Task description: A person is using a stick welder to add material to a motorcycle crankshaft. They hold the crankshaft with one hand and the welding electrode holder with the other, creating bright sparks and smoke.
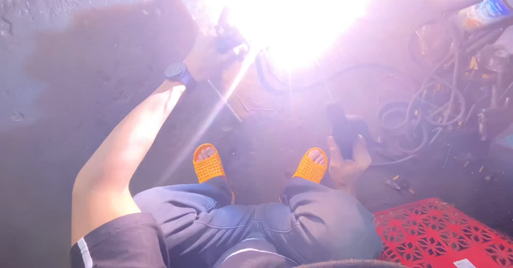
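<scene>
Gripping a dark welding holder [231, 37], left hand [209, 60] fingers clamp tight; right hand [348, 164] fingers clasp a black tool [342, 132].

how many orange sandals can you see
2. One sandal is on the foot below the left hand; the other sandal is on the foot beside the right hand. Both stand on the floor, partly covered by the trouser legs.

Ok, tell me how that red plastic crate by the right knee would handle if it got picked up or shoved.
The red crate has an open lattice top, so it is probably light for its size and easy to grip through the holes. It looks moulded and stiff, unlikely to flop. Lying flat and low on the dirt floor, it would likely slide rather than tip or roll.
</scene>
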